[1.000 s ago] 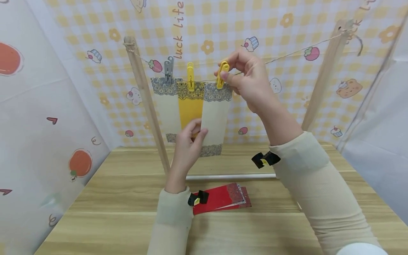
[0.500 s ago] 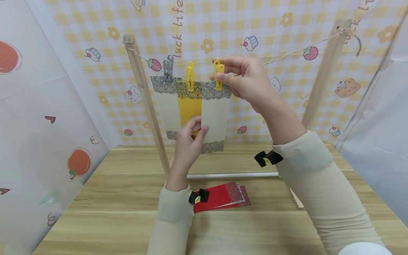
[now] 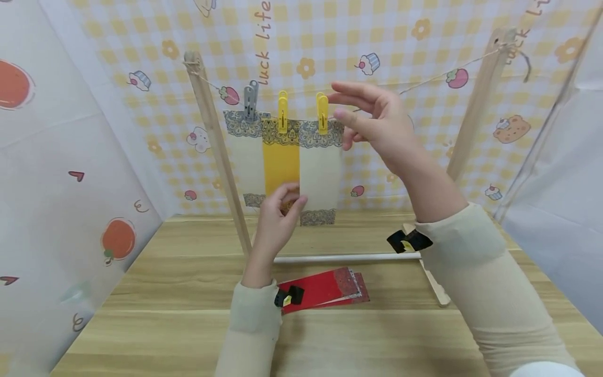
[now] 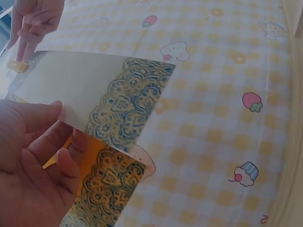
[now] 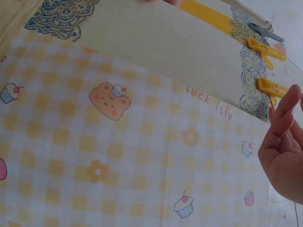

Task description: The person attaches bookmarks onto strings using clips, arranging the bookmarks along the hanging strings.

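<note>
A cream card (image 3: 319, 173) with a blue lace-patterned band at each end hangs from a string by a yellow clothespin (image 3: 322, 114). My left hand (image 3: 280, 214) pinches its left edge low down, thumb in front and fingers behind, as the left wrist view shows. Just right of that clothespin, my right hand (image 3: 381, 120) has its fingers spread, holding nothing. In the right wrist view this hand (image 5: 286, 146) is beside the yellow clothespin (image 5: 272, 87). Left of the cream card hang a yellow card (image 3: 280, 165) under another yellow clothespin and a second cream card (image 3: 247, 162) under a grey clothespin (image 3: 250, 103).
The string (image 3: 424, 82) runs between a left wooden post (image 3: 212, 131) and a right wooden post (image 3: 478, 104). A white bar (image 3: 344, 258) joins the frame low down. Red cards (image 3: 320, 290) lie stacked on the wooden table (image 3: 179, 298), partly behind the left wrist.
My right hand has let go of the yellow clothespin and moved a little right, its fingers spreading. The clothespin stays on the cream card. My left hand remains at the card's edge.
</note>
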Demonstrator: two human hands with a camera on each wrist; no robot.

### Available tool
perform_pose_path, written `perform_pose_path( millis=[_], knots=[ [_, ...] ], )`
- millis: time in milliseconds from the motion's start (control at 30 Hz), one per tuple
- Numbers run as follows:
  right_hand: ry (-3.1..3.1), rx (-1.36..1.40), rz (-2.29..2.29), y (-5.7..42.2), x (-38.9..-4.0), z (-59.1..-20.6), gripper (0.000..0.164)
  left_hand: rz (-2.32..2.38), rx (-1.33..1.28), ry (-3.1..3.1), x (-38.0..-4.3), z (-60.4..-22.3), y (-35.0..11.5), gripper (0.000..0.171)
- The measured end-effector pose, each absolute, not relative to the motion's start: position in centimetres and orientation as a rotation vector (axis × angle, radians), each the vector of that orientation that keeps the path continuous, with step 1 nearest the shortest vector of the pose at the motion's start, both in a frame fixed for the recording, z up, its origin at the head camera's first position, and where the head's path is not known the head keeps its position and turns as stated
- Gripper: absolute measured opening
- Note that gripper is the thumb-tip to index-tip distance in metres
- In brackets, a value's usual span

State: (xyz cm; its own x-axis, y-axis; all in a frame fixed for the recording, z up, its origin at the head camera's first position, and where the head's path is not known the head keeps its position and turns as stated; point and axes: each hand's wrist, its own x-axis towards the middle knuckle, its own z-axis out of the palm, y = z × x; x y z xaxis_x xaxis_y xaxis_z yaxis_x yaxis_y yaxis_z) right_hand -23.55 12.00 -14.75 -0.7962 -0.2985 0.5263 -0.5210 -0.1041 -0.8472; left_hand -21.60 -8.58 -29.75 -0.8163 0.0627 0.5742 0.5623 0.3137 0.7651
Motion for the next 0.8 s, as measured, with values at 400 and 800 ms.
perform_pose_path(
  millis=[400,800],
  knots=[
    [-1.885,1.051,2.101,16.9,-23.0,-17.5,0.026,-1.492,-0.415,-2.344,-20.4,-32.4,-10.2,0.021],
    [-2.155,0.930,1.955,25.5,-21.7,-24.6,0.028,-1.428,-0.407,-2.465,-19.7,-33.5,-12.0,0.018]
  ],
)
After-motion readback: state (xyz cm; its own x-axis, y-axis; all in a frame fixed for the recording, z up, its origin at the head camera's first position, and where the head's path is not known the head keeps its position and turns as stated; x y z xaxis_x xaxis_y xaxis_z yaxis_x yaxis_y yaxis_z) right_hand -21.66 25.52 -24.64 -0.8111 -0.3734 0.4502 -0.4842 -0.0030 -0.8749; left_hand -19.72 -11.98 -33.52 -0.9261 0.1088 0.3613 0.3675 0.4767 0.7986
